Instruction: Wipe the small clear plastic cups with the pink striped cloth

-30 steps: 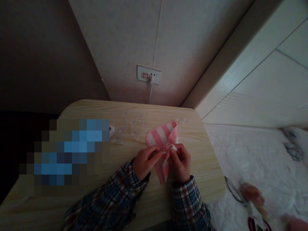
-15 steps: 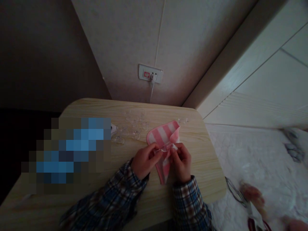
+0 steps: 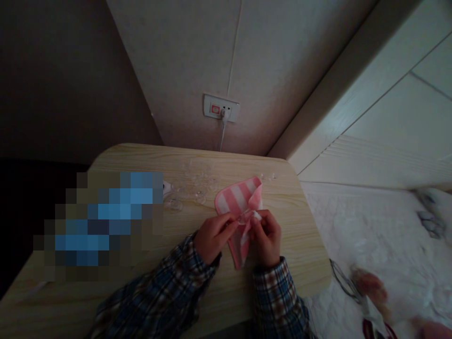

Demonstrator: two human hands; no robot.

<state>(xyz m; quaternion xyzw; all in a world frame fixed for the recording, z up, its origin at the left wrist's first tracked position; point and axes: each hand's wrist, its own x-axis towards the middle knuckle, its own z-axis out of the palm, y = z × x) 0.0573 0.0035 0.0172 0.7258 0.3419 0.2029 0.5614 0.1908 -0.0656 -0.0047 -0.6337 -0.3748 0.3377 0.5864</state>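
Observation:
A pink-and-white striped cloth (image 3: 237, 200) lies partly folded on the wooden table, under and between my two hands. My left hand (image 3: 213, 235) is closed in a pinch, thumb and forefinger on one end of a small clear plastic piece (image 3: 245, 217) held over the cloth. My right hand (image 3: 267, 238) pinches a gathered white edge of the cloth at the other end of that piece. The fingers partly hide the piece, so its exact shape is unclear.
Several clear plastic pieces (image 3: 197, 181) lie behind my left hand, and a few small ones (image 3: 269, 176) at the table's (image 3: 296, 226) back right. A blurred-out blue area covers the left. A wall socket (image 3: 221, 108) holds a plug. Scissors (image 3: 376, 325) lie on white bedding at right.
My left fingertips have shifted slightly along the clear piece, and more of it shows between the hands. The cloth and my right hand stay almost where they were.

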